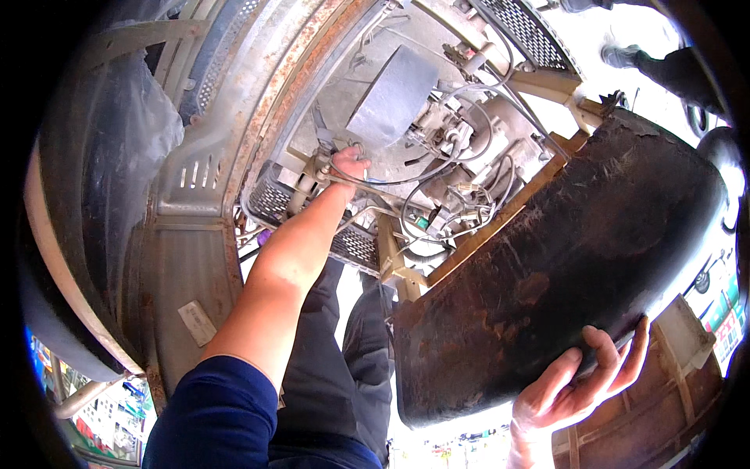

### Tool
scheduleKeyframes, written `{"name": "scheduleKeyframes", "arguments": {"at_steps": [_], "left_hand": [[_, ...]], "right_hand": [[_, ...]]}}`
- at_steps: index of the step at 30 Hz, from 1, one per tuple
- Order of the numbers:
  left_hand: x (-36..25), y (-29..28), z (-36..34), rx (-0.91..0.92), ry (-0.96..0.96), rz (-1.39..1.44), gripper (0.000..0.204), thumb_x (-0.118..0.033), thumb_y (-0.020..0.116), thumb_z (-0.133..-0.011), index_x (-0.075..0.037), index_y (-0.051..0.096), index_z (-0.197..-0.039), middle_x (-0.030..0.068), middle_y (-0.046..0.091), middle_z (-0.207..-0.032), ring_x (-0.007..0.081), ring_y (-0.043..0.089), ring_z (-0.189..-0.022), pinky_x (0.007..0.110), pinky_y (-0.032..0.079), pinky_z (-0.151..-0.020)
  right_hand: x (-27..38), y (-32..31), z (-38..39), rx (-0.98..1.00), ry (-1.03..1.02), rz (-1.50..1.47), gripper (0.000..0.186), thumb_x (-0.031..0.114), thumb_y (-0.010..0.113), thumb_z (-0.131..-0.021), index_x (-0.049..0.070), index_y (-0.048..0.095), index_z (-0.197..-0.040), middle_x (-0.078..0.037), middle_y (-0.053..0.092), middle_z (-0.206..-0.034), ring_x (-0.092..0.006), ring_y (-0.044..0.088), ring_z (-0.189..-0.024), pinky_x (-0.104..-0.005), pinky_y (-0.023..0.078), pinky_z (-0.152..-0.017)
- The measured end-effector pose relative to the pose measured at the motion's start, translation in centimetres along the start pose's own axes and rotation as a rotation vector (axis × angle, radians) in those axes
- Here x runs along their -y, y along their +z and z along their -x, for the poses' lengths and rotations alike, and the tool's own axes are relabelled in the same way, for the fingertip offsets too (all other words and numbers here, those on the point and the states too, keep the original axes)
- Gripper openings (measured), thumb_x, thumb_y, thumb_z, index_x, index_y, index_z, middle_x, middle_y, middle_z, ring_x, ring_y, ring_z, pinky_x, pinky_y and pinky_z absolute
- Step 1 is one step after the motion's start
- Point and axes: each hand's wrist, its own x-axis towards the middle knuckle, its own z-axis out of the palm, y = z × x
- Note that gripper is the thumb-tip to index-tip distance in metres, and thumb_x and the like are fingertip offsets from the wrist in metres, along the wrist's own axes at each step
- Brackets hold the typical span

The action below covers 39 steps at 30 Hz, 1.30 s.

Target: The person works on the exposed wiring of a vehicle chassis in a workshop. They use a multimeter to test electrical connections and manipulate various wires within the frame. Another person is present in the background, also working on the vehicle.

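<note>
My left hand point(349, 164) reaches into the engine bay, its fingers curled closed beside a grey cable point(391, 182). What lies inside that grip is hidden. Just beyond it, a grey sheet-metal cover point(394, 92) slopes over the machinery. The engine point(469, 141), with several looping hoses and wires, sits to the right of this hand. My right hand point(578, 379) grips the lower edge of a large, black, scuffed panel shaped like a seat point(531, 273). Brown patches mark its surface, and it stands tilted beside the bay.
A beige metal frame point(500, 234) borders the bay, with perforated black plates point(355, 245) near my legs. Rusty bodywork point(269, 102) and clear plastic sheeting point(156, 129) are on the left. A brown panel point(633, 414) lies below the black one. Another person's dark-clothed leg point(680, 78) shows at upper right.
</note>
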Motion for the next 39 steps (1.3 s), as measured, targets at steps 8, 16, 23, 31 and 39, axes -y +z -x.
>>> {"name": "scheduleKeyframes", "arguments": {"at_steps": [8,16,23,31,39], "left_hand": [[-0.8,0.1,0.3,-0.003,-0.038,0.054,0.042,0.006,0.068,-0.072,0.010,0.057,-0.112,0.0187,0.064,-0.105,0.0245,0.061,-0.094,0.033,0.048,-0.083],[-1.0,0.3,0.5,-0.034,0.050,0.050,0.034,0.001,0.061,-0.082,0.009,0.054,-0.113,0.0157,0.063,-0.098,0.0231,0.062,-0.088,0.033,0.050,-0.076],[-3.3,-0.9,0.9,0.160,-0.225,0.507,0.025,-0.012,0.047,-0.094,0.003,0.051,-0.114,0.0097,0.057,-0.100,0.0253,0.062,-0.093,0.035,0.050,-0.076],[-0.8,-0.5,-0.4,0.158,-0.221,0.728,0.016,-0.018,0.054,-0.089,-0.008,0.056,-0.101,0.0050,0.058,-0.093,0.0183,0.057,-0.080,0.033,0.046,-0.073],[-2.7,0.2,0.1,0.048,-0.317,0.528,0.021,-0.027,0.059,-0.085,-0.015,0.057,-0.102,-0.0012,0.057,-0.091,0.0111,0.055,-0.080,0.030,0.047,-0.069]], "right_hand": [[0.0,0.1,0.1,-0.008,0.049,-0.084,0.027,0.007,0.039,-0.083,0.005,0.054,-0.105,-0.022,0.029,-0.138,-0.0363,0.033,-0.131,-0.0472,0.034,-0.104],[-0.1,0.2,0.0,-0.021,0.037,-0.106,0.024,0.006,0.041,-0.081,0.003,0.055,-0.101,-0.023,0.030,-0.137,-0.0377,0.030,-0.132,-0.0475,0.030,-0.104],[0.0,0.1,-0.1,0.005,0.032,-0.056,0.024,0.005,0.039,-0.083,0.003,0.054,-0.102,-0.024,0.030,-0.137,-0.0377,0.031,-0.132,-0.0481,0.032,-0.104],[0.1,0.1,-0.2,-0.010,0.005,-0.045,0.025,0.005,0.039,-0.083,0.003,0.054,-0.103,-0.024,0.029,-0.138,-0.0367,0.033,-0.131,-0.0475,0.034,-0.103],[-0.3,0.4,-0.1,-0.036,-0.002,-0.062,0.026,0.008,0.038,-0.085,0.004,0.055,-0.105,-0.022,0.031,-0.138,-0.0357,0.036,-0.129,-0.0464,0.037,-0.102]]}}
